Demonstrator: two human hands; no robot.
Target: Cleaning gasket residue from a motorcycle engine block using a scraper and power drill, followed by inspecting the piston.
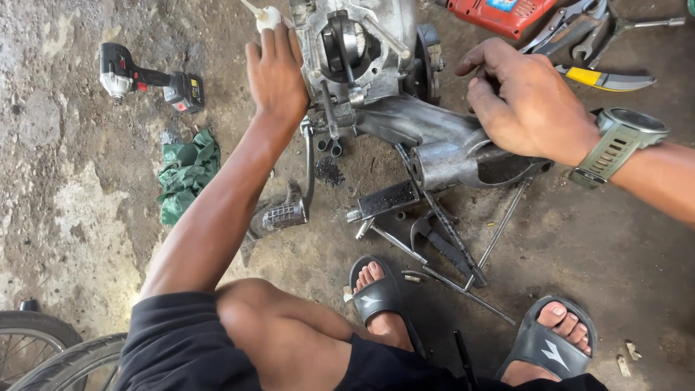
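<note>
Left hand: the left hand is laid flat, fingers together and nearly straight, against the side of the grey cast-metal engine block; a small white plastic bottle with a thin nozzle is pressed under the fingertips — whether it is truly gripped cannot be told.
Right hand: the right hand, worn with a grey-green wristwatch, is curled palm down over the long grey engine casing; the fingers are bent as if closed on something, but what lies under them is hidden.
Engine: it lies on the stained concrete floor between the two hands, the open round bore just right of the left hand.
Below the hands: loose steel rods, a dark ribbed metal plate and a kick lever are scattered toward the black sandals.
Left of the left hand: a red and black cordless impact driver and a crumpled green rag are set well apart from the engine.
Above the right hand: pliers and spanners and a yellow-handled tool are kept near.
Doing it well: the block is best steadied firmly by the left hand while the casing is handled — grit from the floor should be kept out of the open bore, and the loose rods kept clear of the feet.
</note>
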